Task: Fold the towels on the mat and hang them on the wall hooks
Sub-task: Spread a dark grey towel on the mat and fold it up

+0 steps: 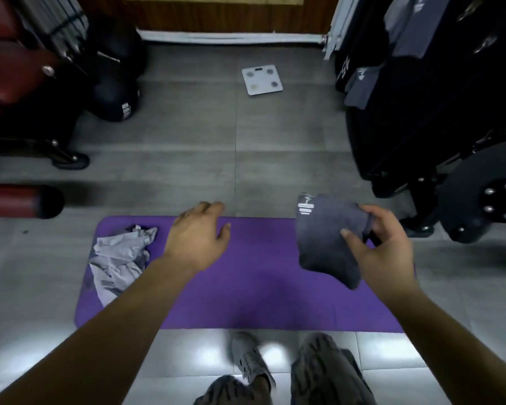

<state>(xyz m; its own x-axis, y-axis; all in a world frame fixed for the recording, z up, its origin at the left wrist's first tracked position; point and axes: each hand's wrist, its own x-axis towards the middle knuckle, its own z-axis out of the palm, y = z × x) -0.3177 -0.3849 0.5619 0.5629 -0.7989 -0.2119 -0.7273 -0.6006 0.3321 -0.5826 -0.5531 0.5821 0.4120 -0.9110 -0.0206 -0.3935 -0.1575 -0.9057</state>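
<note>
A purple mat (pixel 246 293) lies across the grey floor in front of me. My right hand (pixel 383 244) grips a folded dark grey towel (pixel 324 238) with a white logo, held above the mat's right end. A crumpled light grey towel (pixel 120 258) lies on the mat's left end. My left hand (pixel 199 232) hovers over the mat's far edge, to the right of that towel, fingers relaxed and holding nothing.
A white bathroom scale (pixel 262 79) lies on the floor farther ahead. Dark towels hang on a rack (pixel 421 68) at the right, above black gym equipment (pixel 485 206). Black balls (pixel 114 100) and a red bench (pixel 21 80) stand at the left. My feet (pixel 250 363) are by the mat's near edge.
</note>
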